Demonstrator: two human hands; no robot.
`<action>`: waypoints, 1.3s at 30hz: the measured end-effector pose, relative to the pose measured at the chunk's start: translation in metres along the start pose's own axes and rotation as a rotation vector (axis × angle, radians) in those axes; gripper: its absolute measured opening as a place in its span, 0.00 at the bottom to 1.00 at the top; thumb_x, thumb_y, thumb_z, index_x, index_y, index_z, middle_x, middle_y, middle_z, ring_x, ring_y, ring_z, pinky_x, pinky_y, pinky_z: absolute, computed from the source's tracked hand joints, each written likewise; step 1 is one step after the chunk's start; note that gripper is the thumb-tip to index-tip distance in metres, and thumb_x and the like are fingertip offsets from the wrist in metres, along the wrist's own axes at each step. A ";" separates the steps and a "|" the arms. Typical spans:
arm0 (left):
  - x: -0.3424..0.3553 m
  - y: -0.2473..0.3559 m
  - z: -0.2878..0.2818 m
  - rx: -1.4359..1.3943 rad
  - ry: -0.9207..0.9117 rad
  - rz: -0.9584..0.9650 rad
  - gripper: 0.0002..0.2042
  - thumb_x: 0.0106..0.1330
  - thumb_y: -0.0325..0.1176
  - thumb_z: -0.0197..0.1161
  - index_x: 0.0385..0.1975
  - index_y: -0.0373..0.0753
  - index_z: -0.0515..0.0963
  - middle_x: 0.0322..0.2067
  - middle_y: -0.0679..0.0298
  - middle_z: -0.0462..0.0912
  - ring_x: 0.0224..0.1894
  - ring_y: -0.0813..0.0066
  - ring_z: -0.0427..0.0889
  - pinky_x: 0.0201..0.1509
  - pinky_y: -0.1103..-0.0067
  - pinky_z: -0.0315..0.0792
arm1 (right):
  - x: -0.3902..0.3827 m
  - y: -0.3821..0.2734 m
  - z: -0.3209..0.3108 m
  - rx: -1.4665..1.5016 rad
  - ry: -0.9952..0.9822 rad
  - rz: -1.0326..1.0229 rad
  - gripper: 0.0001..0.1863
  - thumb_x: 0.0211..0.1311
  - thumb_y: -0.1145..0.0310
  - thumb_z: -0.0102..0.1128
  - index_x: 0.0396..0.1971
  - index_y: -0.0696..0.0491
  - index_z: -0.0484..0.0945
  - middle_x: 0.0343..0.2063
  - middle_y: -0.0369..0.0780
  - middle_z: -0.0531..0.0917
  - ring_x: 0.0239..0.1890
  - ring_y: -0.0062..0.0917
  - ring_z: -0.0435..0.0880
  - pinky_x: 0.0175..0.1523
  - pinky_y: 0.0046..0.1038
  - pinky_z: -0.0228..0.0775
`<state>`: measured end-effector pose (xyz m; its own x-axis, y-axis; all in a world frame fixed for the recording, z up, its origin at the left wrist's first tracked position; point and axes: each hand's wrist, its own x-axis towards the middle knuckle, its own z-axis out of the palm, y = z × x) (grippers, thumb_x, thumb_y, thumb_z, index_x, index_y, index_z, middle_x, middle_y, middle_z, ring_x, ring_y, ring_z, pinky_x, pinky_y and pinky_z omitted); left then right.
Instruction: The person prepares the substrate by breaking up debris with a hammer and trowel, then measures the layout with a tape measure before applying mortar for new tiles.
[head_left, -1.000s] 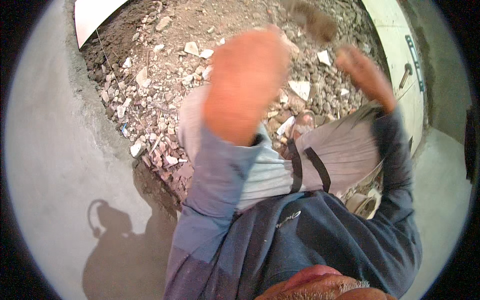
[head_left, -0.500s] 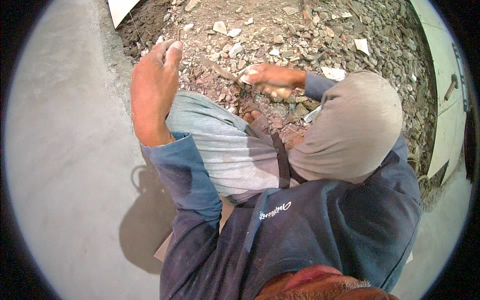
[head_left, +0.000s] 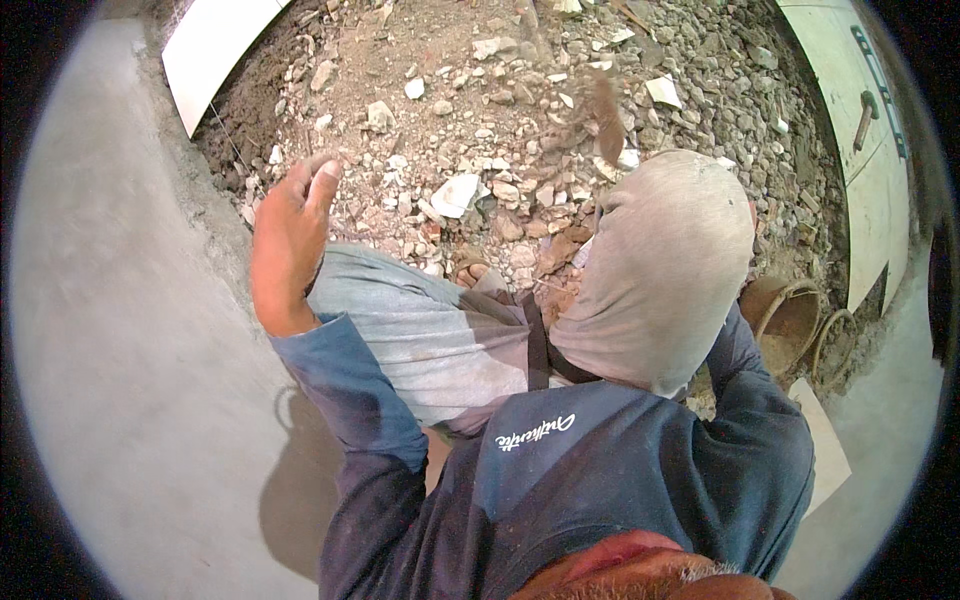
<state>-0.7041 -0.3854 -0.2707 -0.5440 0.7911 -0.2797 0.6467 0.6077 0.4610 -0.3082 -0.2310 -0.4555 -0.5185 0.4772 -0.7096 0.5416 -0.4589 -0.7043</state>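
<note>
One hand of mine shows, the left hand [head_left: 285,240], over the left edge of the rubble [head_left: 470,110], its fingers bent toward the thumb; whether they pinch anything I cannot tell. Half a second ago my right hand was in view, gripping the blade; now my knee [head_left: 665,265] hides it, so its fingers are unreadable. The brown blade [head_left: 608,122], blurred, has swung rightward, just beyond that knee. A bucket [head_left: 785,322] has come into view near my right sleeve [head_left: 745,375].
</note>
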 end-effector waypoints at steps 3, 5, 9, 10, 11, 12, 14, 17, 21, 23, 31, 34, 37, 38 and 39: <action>-0.001 -0.005 -0.002 0.000 -0.005 -0.068 0.22 0.72 0.46 0.54 0.53 0.34 0.78 0.42 0.52 0.84 0.43 0.63 0.82 0.50 0.72 0.73 | 0.020 -0.020 0.012 -0.079 -0.094 -0.130 0.18 0.70 0.54 0.56 0.48 0.53 0.70 0.30 0.33 0.73 0.25 0.14 0.72 0.22 0.18 0.66; -0.004 -0.007 -0.007 -0.015 -0.028 -0.116 0.23 0.72 0.48 0.52 0.54 0.35 0.78 0.43 0.49 0.84 0.45 0.59 0.83 0.51 0.70 0.73 | 0.056 -0.048 0.035 -0.104 -0.189 -0.236 0.17 0.70 0.55 0.56 0.46 0.53 0.70 0.29 0.33 0.72 0.23 0.13 0.71 0.20 0.16 0.64; -0.006 -0.010 -0.009 0.018 -0.021 -0.132 0.23 0.72 0.48 0.52 0.54 0.34 0.78 0.46 0.49 0.84 0.48 0.60 0.83 0.54 0.71 0.72 | 0.119 -0.100 0.080 0.116 -0.065 -0.225 0.15 0.69 0.57 0.57 0.43 0.53 0.70 0.28 0.31 0.71 0.21 0.11 0.70 0.16 0.15 0.62; -0.007 -0.010 -0.008 0.004 -0.024 -0.134 0.23 0.72 0.48 0.53 0.54 0.34 0.78 0.47 0.49 0.84 0.49 0.60 0.82 0.55 0.71 0.72 | 0.131 -0.102 0.081 0.220 0.023 -0.185 0.14 0.70 0.57 0.57 0.42 0.53 0.69 0.29 0.31 0.71 0.21 0.12 0.70 0.15 0.15 0.62; -0.008 -0.009 -0.008 -0.011 -0.028 -0.135 0.23 0.72 0.47 0.53 0.55 0.34 0.77 0.48 0.49 0.83 0.50 0.61 0.82 0.56 0.72 0.72 | 0.135 -0.095 0.074 0.286 0.028 -0.177 0.15 0.69 0.58 0.57 0.44 0.53 0.70 0.31 0.33 0.73 0.25 0.15 0.74 0.20 0.17 0.67; -0.008 -0.009 -0.007 -0.026 -0.033 -0.136 0.23 0.72 0.47 0.54 0.55 0.33 0.77 0.49 0.49 0.83 0.51 0.61 0.82 0.56 0.72 0.72 | 0.134 -0.083 0.059 0.351 0.035 -0.169 0.15 0.69 0.59 0.57 0.47 0.53 0.71 0.34 0.35 0.76 0.28 0.18 0.78 0.24 0.19 0.72; -0.006 -0.009 -0.003 -0.099 -0.035 -0.107 0.22 0.73 0.46 0.54 0.55 0.33 0.77 0.50 0.49 0.83 0.52 0.63 0.81 0.57 0.72 0.71 | 0.163 -0.012 0.007 -0.317 0.236 -0.506 0.18 0.67 0.60 0.58 0.52 0.53 0.72 0.44 0.38 0.79 0.42 0.25 0.81 0.41 0.26 0.76; -0.008 -0.037 -0.003 -0.061 -0.007 -0.069 0.23 0.72 0.46 0.54 0.55 0.33 0.77 0.40 0.59 0.82 0.40 0.73 0.78 0.44 0.77 0.71 | 0.133 0.064 -0.037 -0.649 0.525 -0.844 0.18 0.68 0.55 0.57 0.50 0.51 0.76 0.42 0.39 0.81 0.46 0.35 0.80 0.50 0.39 0.73; -0.005 -0.031 -0.003 -0.104 -0.086 -0.125 0.22 0.73 0.46 0.55 0.55 0.33 0.77 0.43 0.55 0.83 0.45 0.70 0.80 0.50 0.76 0.71 | 0.029 0.073 -0.085 -0.001 0.705 -0.330 0.17 0.67 0.56 0.58 0.44 0.54 0.75 0.35 0.41 0.80 0.40 0.38 0.79 0.47 0.43 0.72; -0.004 -0.024 -0.007 -0.112 -0.086 -0.126 0.22 0.73 0.45 0.55 0.54 0.33 0.77 0.48 0.51 0.83 0.51 0.66 0.81 0.57 0.74 0.71 | 0.004 0.067 -0.098 0.329 0.748 -0.157 0.17 0.66 0.57 0.59 0.43 0.56 0.74 0.33 0.43 0.79 0.37 0.39 0.79 0.47 0.43 0.72; 0.002 -0.029 0.000 -0.065 -0.110 -0.121 0.23 0.72 0.47 0.54 0.53 0.33 0.77 0.46 0.51 0.84 0.49 0.64 0.82 0.55 0.73 0.71 | 0.084 -0.053 -0.019 -0.552 0.475 -0.776 0.18 0.64 0.64 0.59 0.48 0.59 0.75 0.38 0.50 0.79 0.41 0.40 0.79 0.48 0.40 0.70; 0.005 -0.011 0.001 -0.042 -0.134 -0.122 0.22 0.72 0.46 0.54 0.53 0.33 0.77 0.45 0.50 0.84 0.48 0.63 0.81 0.55 0.73 0.71 | 0.126 -0.126 -0.008 -0.459 0.499 -0.550 0.22 0.59 0.62 0.64 0.47 0.62 0.72 0.39 0.53 0.79 0.41 0.42 0.80 0.46 0.43 0.71; 0.006 -0.014 -0.007 -0.010 -0.135 -0.140 0.22 0.72 0.45 0.53 0.53 0.32 0.77 0.44 0.50 0.84 0.46 0.63 0.81 0.53 0.72 0.71 | 0.216 -0.115 -0.006 -0.764 0.653 -0.711 0.21 0.58 0.63 0.62 0.43 0.64 0.73 0.39 0.54 0.80 0.42 0.46 0.81 0.47 0.46 0.72; -0.001 -0.027 -0.016 0.008 -0.124 -0.152 0.22 0.72 0.45 0.52 0.53 0.32 0.77 0.44 0.51 0.84 0.46 0.62 0.81 0.53 0.71 0.72 | 0.230 -0.124 0.014 -0.841 0.625 -0.694 0.17 0.59 0.66 0.59 0.43 0.63 0.73 0.37 0.54 0.81 0.42 0.46 0.83 0.46 0.47 0.74; 0.002 -0.041 -0.013 0.009 -0.108 -0.101 0.22 0.72 0.45 0.52 0.52 0.31 0.77 0.42 0.52 0.84 0.44 0.65 0.81 0.50 0.72 0.72 | 0.237 -0.128 0.016 -0.938 0.622 -0.644 0.14 0.60 0.68 0.57 0.42 0.62 0.74 0.34 0.54 0.82 0.43 0.46 0.84 0.45 0.48 0.76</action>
<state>-0.7386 -0.4099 -0.2789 -0.5462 0.7287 -0.4131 0.5970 0.6846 0.4183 -0.5108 -0.0717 -0.5337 -0.6017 0.7967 0.0562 0.6969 0.5581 -0.4503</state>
